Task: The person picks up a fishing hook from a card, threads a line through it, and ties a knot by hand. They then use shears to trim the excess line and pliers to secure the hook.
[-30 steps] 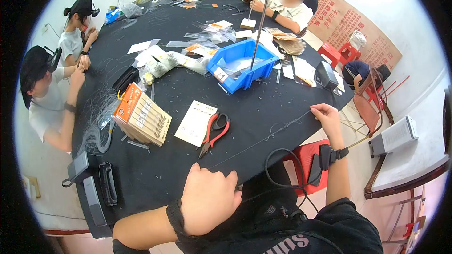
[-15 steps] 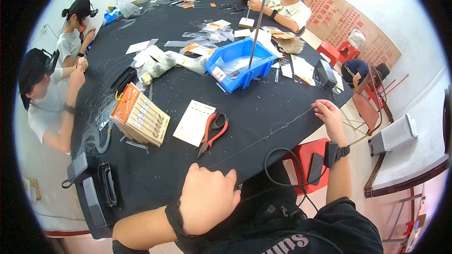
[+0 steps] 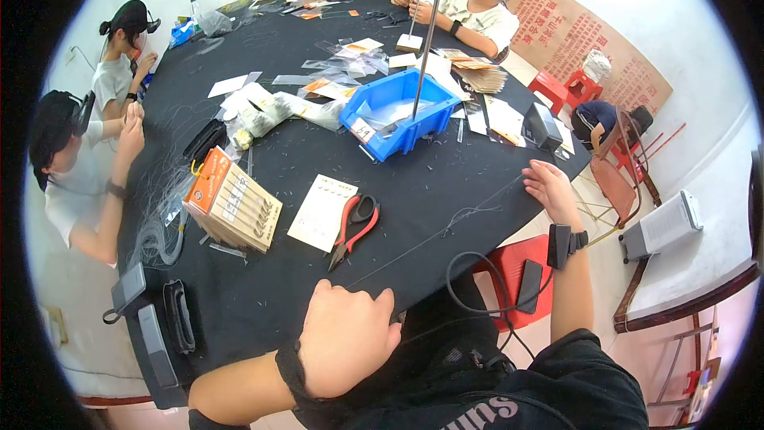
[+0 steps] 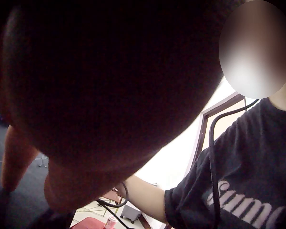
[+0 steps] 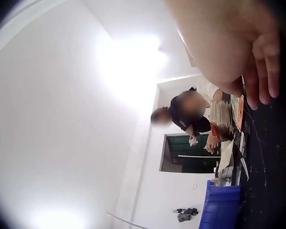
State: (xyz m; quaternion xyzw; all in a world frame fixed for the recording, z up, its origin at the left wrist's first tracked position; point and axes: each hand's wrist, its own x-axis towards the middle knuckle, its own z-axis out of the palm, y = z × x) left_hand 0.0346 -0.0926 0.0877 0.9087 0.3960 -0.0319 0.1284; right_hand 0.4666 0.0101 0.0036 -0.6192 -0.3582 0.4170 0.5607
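1. showing its back to the head camera, the left hand (image 3: 346, 342) has its fingers bent under and hidden; i cannot tell what they pinch.
2. from beside its knuckles, a fishing line (image 3: 444, 232) crosses the black tablecloth (image 3: 430, 191) toward the right: hair-thin, pale grey, straight at the near end, then snarled into a small knot and wispy loops before fading to a faint strand.
3. red-handled pliers (image 3: 342, 249) lie beyond, tips toward the left hand, just beside a cream card (image 3: 318, 215).
4. left of that stands an orange-headed stack of fishing-hook cards (image 3: 235, 201).
5. near the cloth's right edge, the right hand (image 3: 551, 189) has loosely straight fingers; the strand runs close to their tips, contact unclear.
6. farther back sits a blue plastic bin (image 3: 410, 142).
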